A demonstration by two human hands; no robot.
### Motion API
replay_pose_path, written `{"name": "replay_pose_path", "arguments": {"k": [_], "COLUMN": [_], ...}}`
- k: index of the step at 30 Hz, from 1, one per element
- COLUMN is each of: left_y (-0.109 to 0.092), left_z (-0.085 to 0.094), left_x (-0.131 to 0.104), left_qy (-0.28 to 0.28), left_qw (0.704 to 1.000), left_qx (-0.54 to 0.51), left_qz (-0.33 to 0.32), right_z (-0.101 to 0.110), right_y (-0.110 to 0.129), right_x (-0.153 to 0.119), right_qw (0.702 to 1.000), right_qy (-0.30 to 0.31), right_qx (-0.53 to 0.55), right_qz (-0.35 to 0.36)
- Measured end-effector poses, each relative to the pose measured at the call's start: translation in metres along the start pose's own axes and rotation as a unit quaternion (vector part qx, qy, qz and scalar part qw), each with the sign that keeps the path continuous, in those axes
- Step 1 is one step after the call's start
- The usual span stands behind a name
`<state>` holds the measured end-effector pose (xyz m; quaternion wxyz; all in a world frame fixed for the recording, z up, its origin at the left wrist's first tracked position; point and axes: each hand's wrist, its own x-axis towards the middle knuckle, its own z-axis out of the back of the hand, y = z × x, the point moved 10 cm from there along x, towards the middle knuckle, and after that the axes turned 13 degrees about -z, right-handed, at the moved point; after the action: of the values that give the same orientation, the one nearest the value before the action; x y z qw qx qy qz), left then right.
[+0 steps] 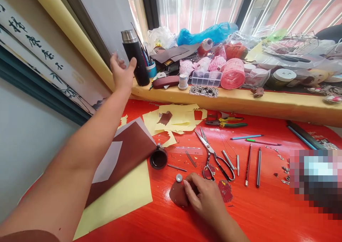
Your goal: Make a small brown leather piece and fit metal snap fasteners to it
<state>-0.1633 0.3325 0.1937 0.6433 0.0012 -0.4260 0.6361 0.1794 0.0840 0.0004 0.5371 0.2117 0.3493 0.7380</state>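
Note:
My left hand (pixel 122 71) is raised at the sill, fingers apart, beside a black thermos (pixel 135 58) with a silver top; the thumb overlaps its side in the view, and contact is unclear. My right hand (pixel 204 195) rests on the red table with its fingertips closed on the right edge of a small brown leather piece (pixel 178 193). A round grey metal snap part (pixel 179 178) sits at the top of that piece. Just behind it stands a small dark open cup (pixel 158 158).
Scissors (pixel 210 149), pliers (pixel 227 122), pens and pencils (pixel 258 167) lie behind and right of my right hand. Brown sheet material (pixel 128 153) and yellow paper (pixel 125 199) lie left. The sill (pixel 165 96) holds a clear compartment box (pixel 205 78), yarn and bags.

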Motion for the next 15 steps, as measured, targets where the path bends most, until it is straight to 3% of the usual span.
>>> {"name": "replay_pose_path", "arguments": {"k": [1, 2, 5, 7, 8, 11, 15], "left_y": [-0.004, -0.013, -0.050, -0.056, -0.055, -0.064, -0.063], "left_z": [0.006, 0.003, -0.019, -0.027, -0.027, -0.031, -0.042], "left_x": [-0.022, -0.048, -0.146, -0.215, -0.240, -0.286, -0.300], "left_qy": [-0.021, 0.018, 0.257, 0.395, 0.426, 0.448, 0.427], "left_qw": [0.998, 0.993, 0.944, 0.906, 0.896, 0.884, 0.893], "left_qx": [-0.055, -0.112, -0.185, -0.125, -0.094, -0.085, -0.103], "left_qz": [0.002, -0.014, -0.088, -0.091, -0.085, -0.107, -0.097], "right_z": [0.000, 0.001, 0.001, 0.000, 0.000, -0.001, -0.001], "right_y": [0.001, 0.001, 0.001, -0.001, -0.001, -0.002, -0.002], "right_x": [0.000, 0.000, 0.000, 0.000, 0.000, 0.001, 0.001], "right_qw": [1.000, 1.000, 1.000, 1.000, 1.000, 1.000, 1.000], "right_qy": [0.000, 0.001, 0.004, 0.005, 0.007, 0.016, 0.016], "right_qx": [0.002, 0.003, -0.001, -0.005, -0.006, -0.005, -0.010], "right_qz": [0.001, 0.002, 0.000, -0.005, -0.008, -0.012, -0.010]}}
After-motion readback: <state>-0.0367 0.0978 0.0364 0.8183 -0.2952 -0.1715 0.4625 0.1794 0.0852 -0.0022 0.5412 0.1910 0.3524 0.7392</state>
